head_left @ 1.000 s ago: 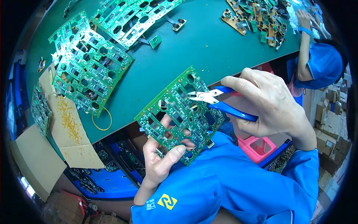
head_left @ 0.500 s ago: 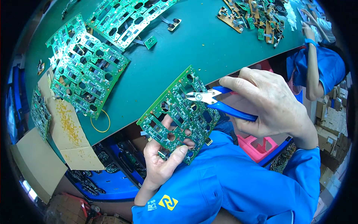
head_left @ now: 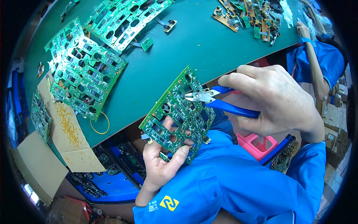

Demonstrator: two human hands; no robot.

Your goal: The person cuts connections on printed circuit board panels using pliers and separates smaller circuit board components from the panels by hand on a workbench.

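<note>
A green circuit board panel (head_left: 172,102) with oval and slotted cutouts is tilted up in front of me. My left hand (head_left: 164,158) grips its lower left part, thumb on the front face and fingers behind, partly showing through the openings. In my right hand (head_left: 274,99) are diagonal cutters (head_left: 227,107) with blue handles, fingers wrapped round the grips. Their metal jaws lie over the upper middle of the panel; whether they touch it I cannot tell. Small parts on ribbon cables stick out at the panel's edges.
More green panels (head_left: 87,74) lie on the green table (head_left: 164,56), beside cardboard (head_left: 80,153) with small yellow bits. Brownish board pieces (head_left: 225,18) are piled farther back. A pink plastic basket (head_left: 255,149) and blue bins (head_left: 112,190) stand below. Another person (head_left: 317,67) works at right.
The held panel has turned slightly, its left edge lower and its face angled more to the side. The cutters' handles have dropped slightly, and my right hand has shifted a little rightward.
</note>
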